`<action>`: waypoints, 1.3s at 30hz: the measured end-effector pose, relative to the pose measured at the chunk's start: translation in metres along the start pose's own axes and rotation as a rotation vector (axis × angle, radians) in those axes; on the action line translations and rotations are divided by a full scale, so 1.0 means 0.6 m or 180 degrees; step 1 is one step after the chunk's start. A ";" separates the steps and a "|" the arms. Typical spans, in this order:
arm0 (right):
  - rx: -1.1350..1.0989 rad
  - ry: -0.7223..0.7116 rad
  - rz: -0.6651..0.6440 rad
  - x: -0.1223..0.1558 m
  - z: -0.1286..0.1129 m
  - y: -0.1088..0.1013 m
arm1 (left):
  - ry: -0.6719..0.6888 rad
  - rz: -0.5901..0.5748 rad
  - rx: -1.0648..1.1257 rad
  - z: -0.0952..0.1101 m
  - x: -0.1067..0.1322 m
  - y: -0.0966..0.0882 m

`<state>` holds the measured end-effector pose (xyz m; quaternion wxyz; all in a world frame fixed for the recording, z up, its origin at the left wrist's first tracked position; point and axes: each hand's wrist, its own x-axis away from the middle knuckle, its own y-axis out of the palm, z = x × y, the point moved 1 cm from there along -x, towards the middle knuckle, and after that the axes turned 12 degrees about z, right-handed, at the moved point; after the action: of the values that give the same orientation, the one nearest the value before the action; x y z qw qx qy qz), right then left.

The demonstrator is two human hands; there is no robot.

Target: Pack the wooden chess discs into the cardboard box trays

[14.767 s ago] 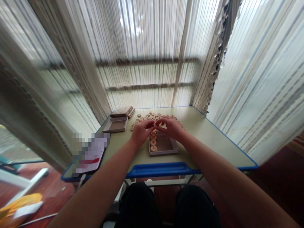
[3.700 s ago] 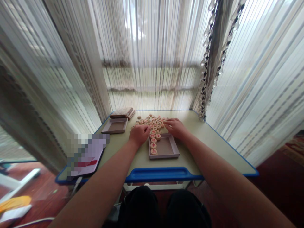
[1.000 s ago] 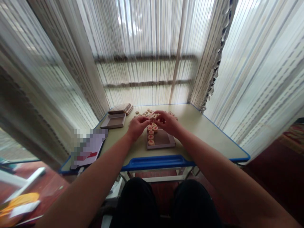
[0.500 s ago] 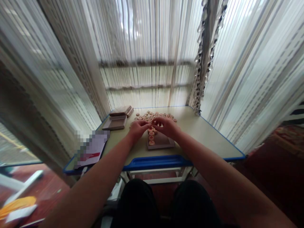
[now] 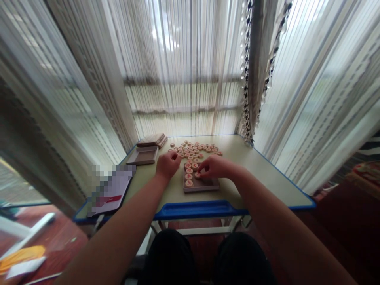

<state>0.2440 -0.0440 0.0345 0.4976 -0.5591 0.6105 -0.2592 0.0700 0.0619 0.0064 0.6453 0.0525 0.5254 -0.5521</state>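
Observation:
Round wooden Chinese chess pieces with red characters stand in a column along the left side of a shallow box (image 5: pixel 204 189). Over the box, my right hand (image 5: pixel 218 166) has its fingertips closed on a chess piece (image 5: pixel 197 175), just right of that column. My left hand (image 5: pixel 168 164) is curled shut to the left of the box, near the loose pieces; whatever its fingers may hold is hidden. Beyond both hands, a spread of many loose chess pieces (image 5: pixel 192 150) lies on the table.
A second shallow tray (image 5: pixel 143 156) sits at the left of the pale table (image 5: pixel 261 182), with a folded board (image 5: pixel 151 140) behind it. A clipboard with paper (image 5: pixel 114 188) and a red item lies at the left edge. Curtains (image 5: pixel 184 99) hang behind the table.
My hands, close together above the box's far left corner before, have parted. The right came nearer and down into the box with a chess piece; the left drew away leftward and curled.

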 end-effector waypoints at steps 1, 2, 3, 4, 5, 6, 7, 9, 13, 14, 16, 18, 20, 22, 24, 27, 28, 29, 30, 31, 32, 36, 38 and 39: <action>0.0040 -0.0039 -0.0010 0.000 -0.004 0.003 | -0.0004 0.0011 -0.0013 0.000 -0.001 0.000; 0.0072 -0.0075 0.0002 0.000 -0.007 0.006 | -0.0007 0.0017 -0.0029 0.000 -0.002 0.001; 0.0096 -0.0102 0.0037 0.000 -0.008 0.007 | -0.0004 0.0013 -0.0044 0.000 -0.002 0.001; 0.0108 -0.0119 0.0092 0.000 -0.009 0.008 | -0.0003 0.0003 -0.0059 0.000 -0.003 0.001; 0.0106 -0.0133 0.0154 0.000 -0.009 0.008 | -0.0007 -0.0006 -0.0071 -0.001 -0.003 0.001; 0.0099 -0.0142 0.0212 0.000 -0.008 0.007 | -0.0015 -0.0012 -0.0075 -0.001 -0.003 0.000; 0.0093 -0.0144 0.0253 0.000 -0.008 0.007 | -0.0018 -0.0015 -0.0071 -0.001 -0.002 0.000; 0.0101 -0.0136 0.0256 0.001 -0.008 0.005 | 0.0005 -0.0002 -0.0053 0.000 -0.002 0.000; 0.0215 -0.0076 0.0172 0.001 -0.010 0.007 | 0.0075 0.0008 -0.0029 0.003 -0.001 0.000; 0.0233 -0.0069 0.0171 0.001 -0.010 0.007 | 0.0079 0.0002 -0.0022 0.003 -0.001 0.000; 0.0276 -0.0078 0.0189 0.000 -0.011 0.009 | 0.0084 -0.0014 -0.0011 0.004 -0.001 0.001; 0.0336 -0.0113 0.0231 -0.001 -0.011 0.010 | 0.0097 -0.0020 -0.0004 0.003 -0.001 0.000; 0.0377 -0.0138 0.0265 -0.002 -0.012 0.011 | 0.0080 -0.0015 -0.0003 0.002 0.000 0.000; 0.0388 -0.0151 0.0280 -0.002 -0.013 0.012 | 0.0038 -0.0012 -0.0012 0.000 0.000 0.001; 0.0391 -0.0178 0.0295 -0.003 -0.013 0.014 | 0.0003 -0.0026 -0.0033 -0.001 0.001 0.001; 0.0376 -0.0262 0.0291 -0.004 -0.012 0.017 | -0.0016 -0.0026 -0.0050 -0.002 0.000 0.002; 0.0363 -0.0292 0.0283 -0.005 -0.011 0.018 | -0.0022 -0.0011 -0.0053 -0.002 -0.001 0.003; 0.0350 -0.0320 0.0275 -0.005 -0.010 0.019 | -0.0026 0.0009 -0.0058 -0.003 -0.001 0.003; 0.0342 -0.0333 0.0268 -0.006 -0.010 0.020 | -0.0026 0.0027 -0.0067 -0.003 -0.002 0.004; 0.0343 -0.0333 0.0261 -0.006 -0.010 0.020 | -0.0024 0.0034 -0.0079 -0.003 -0.002 0.004; 0.0348 -0.0329 0.0251 -0.006 -0.010 0.020 | -0.0022 0.0032 -0.0095 -0.003 -0.002 0.004; 0.0357 -0.0305 0.0240 -0.006 -0.011 0.018 | -0.0019 0.0000 -0.0145 -0.002 -0.001 0.004; 0.0321 -0.0292 0.0279 -0.006 -0.008 0.017 | 0.0010 0.0012 -0.0144 -0.001 -0.001 0.003; 0.0300 -0.0275 0.0301 -0.006 -0.006 0.017 | 0.0027 0.0017 -0.0140 -0.001 -0.001 0.003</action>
<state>0.2358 -0.0392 0.0282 0.5609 -0.5162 0.6013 -0.2395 0.0711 0.0635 0.0059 0.6455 0.0420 0.5400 -0.5385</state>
